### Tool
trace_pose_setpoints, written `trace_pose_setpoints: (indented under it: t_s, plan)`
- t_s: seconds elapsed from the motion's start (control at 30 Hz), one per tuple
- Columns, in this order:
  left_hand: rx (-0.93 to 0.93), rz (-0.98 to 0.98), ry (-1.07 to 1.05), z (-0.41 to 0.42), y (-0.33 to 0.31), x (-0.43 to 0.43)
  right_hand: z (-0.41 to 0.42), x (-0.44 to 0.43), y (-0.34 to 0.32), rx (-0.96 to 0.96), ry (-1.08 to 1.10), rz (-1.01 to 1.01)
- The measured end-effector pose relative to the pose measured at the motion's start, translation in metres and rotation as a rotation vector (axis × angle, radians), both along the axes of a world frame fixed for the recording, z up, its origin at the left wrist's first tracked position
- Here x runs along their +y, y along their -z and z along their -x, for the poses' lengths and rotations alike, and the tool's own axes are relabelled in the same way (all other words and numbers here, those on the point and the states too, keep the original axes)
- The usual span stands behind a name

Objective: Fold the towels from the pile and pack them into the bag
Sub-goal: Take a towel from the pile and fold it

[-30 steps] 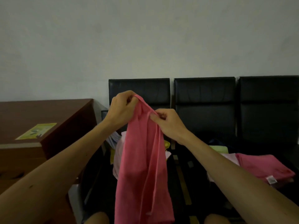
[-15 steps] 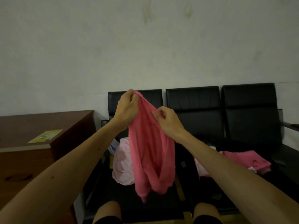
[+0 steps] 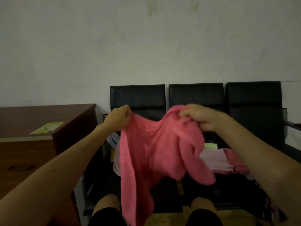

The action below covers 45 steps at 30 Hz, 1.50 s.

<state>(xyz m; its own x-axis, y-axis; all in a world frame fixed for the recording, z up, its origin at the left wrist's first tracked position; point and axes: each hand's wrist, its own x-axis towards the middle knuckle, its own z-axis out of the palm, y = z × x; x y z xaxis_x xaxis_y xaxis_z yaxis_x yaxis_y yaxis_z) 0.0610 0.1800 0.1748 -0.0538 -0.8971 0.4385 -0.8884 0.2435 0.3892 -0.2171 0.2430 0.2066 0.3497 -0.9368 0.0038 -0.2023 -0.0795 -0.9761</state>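
Observation:
A pink towel [image 3: 151, 150] hangs spread in the air in front of me, above the black bench. My left hand [image 3: 118, 118] pinches its upper left corner. My right hand [image 3: 197, 115] grips the bunched upper right edge, and a loose fold droops below it. Behind the towel, on the bench seat, lies a pile of towels [image 3: 218, 160]: pale pink, darker pink and a light green one. A pale pink bundle [image 3: 116, 162] lies on the left seat, mostly hidden by the held towel; I cannot tell whether it is the bag.
A black three-seat bench [image 3: 195, 98] stands against a grey wall. A brown wooden desk [image 3: 40, 144] with a yellow-green leaflet [image 3: 47, 128] on top stands at the left. My knees [image 3: 202, 207] show at the bottom edge. A metal armrest sits at the bench's right end.
My hands have moved apart and spread the towel wide; before it hung bunched between them. My right hand has shifted right along the top edge. The view has tilted.

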Motion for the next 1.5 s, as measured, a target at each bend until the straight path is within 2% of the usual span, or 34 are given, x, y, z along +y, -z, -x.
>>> trace_pose_setpoints:
  t_s: [0.03,0.07,0.17,0.2,0.33,0.4,0.53,0.63,0.8,0.9,0.97,1.0,1.07,1.13,1.17,1.2,1.23,1.27,1.33,1.37,1.4,1.5]
  plan:
    - [-0.099,0.015,0.044,0.002,0.003,0.005,-0.005,0.003,-0.013,-0.089,0.021,0.029]
    - [-0.056,0.055,0.105,0.008,0.004,0.015,-0.011,0.005,-0.023,-0.134,0.048,0.058]
    - [0.436,0.093,0.377,0.034,-0.011,0.061,-0.035,0.009,-0.036,-0.248,0.079,0.032]
    - [0.549,0.074,0.45,0.04,-0.015,0.075,-0.042,0.008,-0.037,-0.306,0.065,-0.004]
    - [0.762,-0.111,0.604,0.045,-0.023,0.113,-0.06,0.008,-0.04,-0.433,0.097,-0.033]
    - [0.759,-0.188,0.609,0.042,-0.019,0.117,-0.064,0.01,-0.042,-0.436,0.148,-0.014]
    - [0.64,-0.123,0.569,0.039,-0.007,0.111,-0.065,0.011,-0.041,-0.377,0.217,0.058]
    - [0.459,0.011,0.458,0.032,0.007,0.092,-0.066,0.011,-0.042,-0.529,0.227,0.012]
    - [0.503,0.101,0.344,0.029,0.015,0.079,-0.058,0.014,-0.044,-0.63,0.207,-0.056]
    - [0.691,0.149,0.289,0.027,-0.003,0.082,-0.052,0.014,-0.038,-0.57,0.208,-0.063]
    - [0.747,0.174,0.263,0.026,-0.023,0.087,-0.046,0.012,-0.029,-0.442,0.191,-0.067]
    - [0.726,0.186,0.267,0.026,-0.034,0.09,-0.043,0.012,-0.025,-0.288,0.169,-0.035]
    - [0.684,0.22,0.304,0.03,-0.053,0.094,-0.034,0.015,-0.019,0.169,0.126,0.112]
    - [0.675,0.241,0.324,0.037,-0.07,0.096,-0.033,0.023,-0.019,0.616,0.172,0.322]
    - [0.668,0.251,0.316,0.041,-0.079,0.096,-0.036,0.024,-0.02,0.735,0.239,0.44]
    - [0.659,0.258,0.299,0.044,-0.086,0.094,-0.041,0.027,-0.021,0.755,0.316,0.566]
    - [0.651,0.26,0.279,0.048,-0.093,0.092,-0.047,0.031,-0.024,0.651,0.37,0.661]
    - [0.639,0.256,0.259,0.051,-0.098,0.09,-0.054,0.036,-0.028,0.466,0.361,0.692]
    - [0.606,0.238,0.235,0.056,-0.106,0.089,-0.065,0.048,-0.036,0.158,0.228,0.614]
    - [0.587,0.228,0.231,0.057,-0.109,0.089,-0.07,0.053,-0.038,0.103,0.177,0.6]
    - [0.568,0.218,0.231,0.057,-0.111,0.089,-0.073,0.058,-0.04,0.118,0.162,0.64]
    - [0.462,0.203,0.223,0.055,-0.123,0.091,-0.081,0.059,-0.039,0.348,0.22,0.819]
